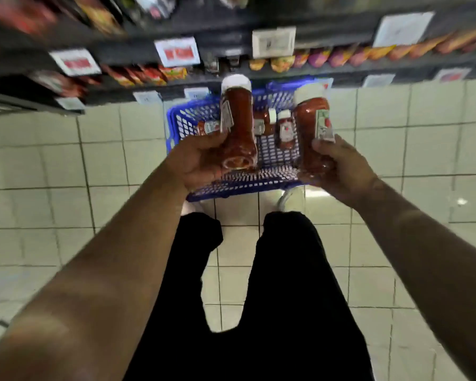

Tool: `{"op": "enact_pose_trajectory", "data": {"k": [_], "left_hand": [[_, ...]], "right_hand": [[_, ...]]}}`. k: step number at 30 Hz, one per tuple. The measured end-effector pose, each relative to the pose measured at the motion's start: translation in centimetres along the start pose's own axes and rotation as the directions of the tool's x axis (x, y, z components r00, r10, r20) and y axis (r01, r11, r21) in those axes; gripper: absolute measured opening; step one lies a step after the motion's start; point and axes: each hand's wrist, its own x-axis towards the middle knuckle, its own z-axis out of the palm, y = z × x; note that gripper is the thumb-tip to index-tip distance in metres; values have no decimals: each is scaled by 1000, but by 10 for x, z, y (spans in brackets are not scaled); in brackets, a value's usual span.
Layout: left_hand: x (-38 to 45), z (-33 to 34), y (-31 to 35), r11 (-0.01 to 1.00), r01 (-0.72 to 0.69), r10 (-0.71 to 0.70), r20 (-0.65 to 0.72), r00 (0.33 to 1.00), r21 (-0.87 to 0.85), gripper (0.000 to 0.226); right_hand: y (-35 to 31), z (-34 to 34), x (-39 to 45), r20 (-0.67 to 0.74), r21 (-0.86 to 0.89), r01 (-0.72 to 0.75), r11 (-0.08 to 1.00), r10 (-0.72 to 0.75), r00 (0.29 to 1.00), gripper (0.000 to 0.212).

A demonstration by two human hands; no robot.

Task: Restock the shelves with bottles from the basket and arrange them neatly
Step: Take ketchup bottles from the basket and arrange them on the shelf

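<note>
I'm holding one sauce bottle (pixel 238 125) in the left hand (pixel 197 160) and another bottle (pixel 312 127) in the right hand (pixel 338 167), both gripped low above the blue basket (pixel 176 125), so I'm risking a slip while lifting to the shelves (pixel 231 55).
</note>
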Motion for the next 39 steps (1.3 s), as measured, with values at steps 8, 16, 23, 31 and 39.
{"op": "enact_pose_trajectory", "data": {"k": [8,16,23,31,39], "left_hand": [[-177,254,102,837,-295,226,199,954,461,73],[-309,393,153,546,-675,641,272,718,496,60],[-378,431,210,262,-841,873,256,416,473,38],[-413,432,293,101,-880,901,332,279,464,71],[-440,392,355,96,-885,856,416,307,456,61]], "right_hand": [[-194,100,-211,358,101,357,929,-368,858,44],[-351,173,-343,426,-263,749,608,-623,656,69],[-440,251,-391,561,-189,942,276,-757,335,43],[-503,347,-386,544,-455,890,36,-780,310,61],[-537,458,-357,476,-878,263,-399,-679,558,80]]}}
